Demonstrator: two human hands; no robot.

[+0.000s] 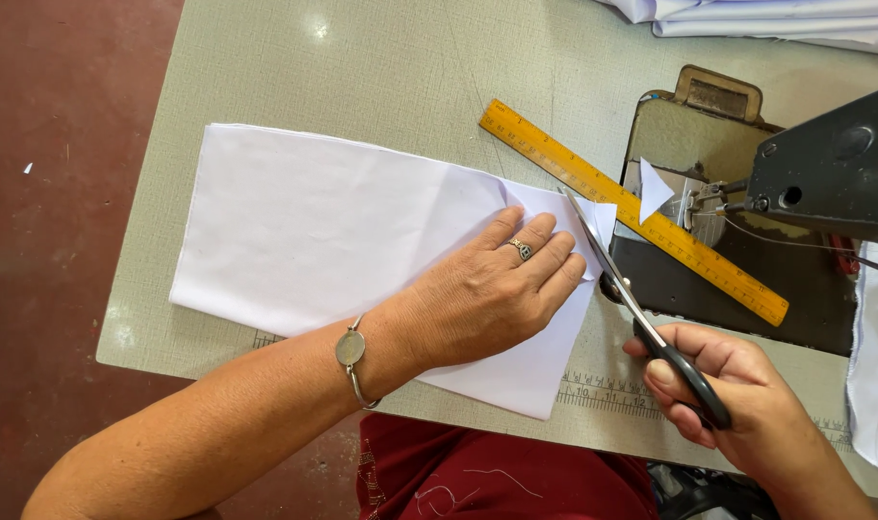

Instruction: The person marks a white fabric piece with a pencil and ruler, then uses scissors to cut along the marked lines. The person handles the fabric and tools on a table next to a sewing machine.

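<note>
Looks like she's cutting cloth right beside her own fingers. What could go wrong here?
1. The left hand presses the folded white cloth flat with its fingertips close to the blades of the black-handled scissors held by the right hand; a slip might nick them.
2. The cloth could shift, so the cut may wander.
3. The yellow wooden ruler lies just past the blade tips and could get bumped.

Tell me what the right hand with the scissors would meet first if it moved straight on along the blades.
The right hand points its scissors up-left. Their tips already lie at the edge of the white cloth; next comes the yellow ruler, probably, though height is unclear.
</note>
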